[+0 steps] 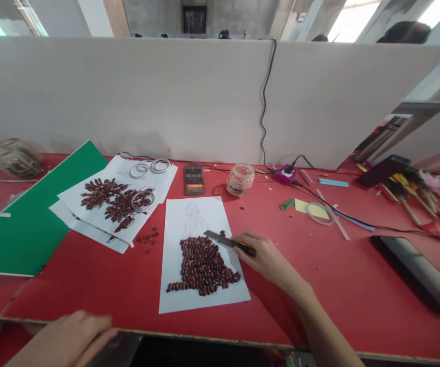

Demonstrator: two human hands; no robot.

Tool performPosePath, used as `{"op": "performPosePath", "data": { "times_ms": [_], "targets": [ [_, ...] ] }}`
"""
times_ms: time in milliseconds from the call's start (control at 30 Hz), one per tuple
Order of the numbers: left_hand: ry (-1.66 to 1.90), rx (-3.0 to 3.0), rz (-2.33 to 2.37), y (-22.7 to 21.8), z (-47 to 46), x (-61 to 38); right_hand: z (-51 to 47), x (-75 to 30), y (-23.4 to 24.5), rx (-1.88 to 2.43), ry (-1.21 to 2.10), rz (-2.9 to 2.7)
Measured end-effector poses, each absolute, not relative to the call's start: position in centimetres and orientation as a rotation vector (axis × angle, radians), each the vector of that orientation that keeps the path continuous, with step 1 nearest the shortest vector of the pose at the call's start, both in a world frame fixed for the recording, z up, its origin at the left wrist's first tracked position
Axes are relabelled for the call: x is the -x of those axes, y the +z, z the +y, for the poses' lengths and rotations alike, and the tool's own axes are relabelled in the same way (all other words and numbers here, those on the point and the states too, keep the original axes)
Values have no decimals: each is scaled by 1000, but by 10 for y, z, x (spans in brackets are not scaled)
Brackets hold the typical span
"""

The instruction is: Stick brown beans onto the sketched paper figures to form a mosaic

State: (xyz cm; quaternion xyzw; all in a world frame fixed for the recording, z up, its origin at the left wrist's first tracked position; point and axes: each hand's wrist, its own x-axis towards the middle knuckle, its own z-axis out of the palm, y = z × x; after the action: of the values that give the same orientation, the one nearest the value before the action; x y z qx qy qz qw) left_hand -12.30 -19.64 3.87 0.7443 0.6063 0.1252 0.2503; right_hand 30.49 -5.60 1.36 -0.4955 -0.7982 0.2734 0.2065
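My right hand (263, 257) is closed round a yellow and black utility knife (230, 241), its blade lying over the upper right of a white sheet (174, 295). On that sheet is a pencil figure whose skirt is filled with dark brown seeds (202, 266). My left hand (67, 340) lies at the near table edge, below and left of the sheet, smeared by motion and touching nothing I can make out.
A second seed picture (114, 199) on white sheets lies to the left, with tape rings (150, 166) and a green card (28, 224). A small glass jar (240, 178), a cable, paper scraps and a dark flat device (418, 270) stand on the red table (319, 285).
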Motion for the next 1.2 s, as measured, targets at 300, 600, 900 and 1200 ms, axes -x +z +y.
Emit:
{"op": "performPosePath", "data": {
  "times_ms": [300,600,900,1200],
  "targets": [
    [377,-2291,1563,73,-88,57,-58,-306,15,1382,778,-2248],
    [212,-2417,1385,-1,-15,-11,-56,-306,21,1392,874,-2186],
    [191,-2486,1343,-32,5,-15,-56,-337,32,1436,958,-2100],
    [211,-2450,1249,-24,-5,-5,-29,-329,32,1395,929,-2005]
  ]
}}
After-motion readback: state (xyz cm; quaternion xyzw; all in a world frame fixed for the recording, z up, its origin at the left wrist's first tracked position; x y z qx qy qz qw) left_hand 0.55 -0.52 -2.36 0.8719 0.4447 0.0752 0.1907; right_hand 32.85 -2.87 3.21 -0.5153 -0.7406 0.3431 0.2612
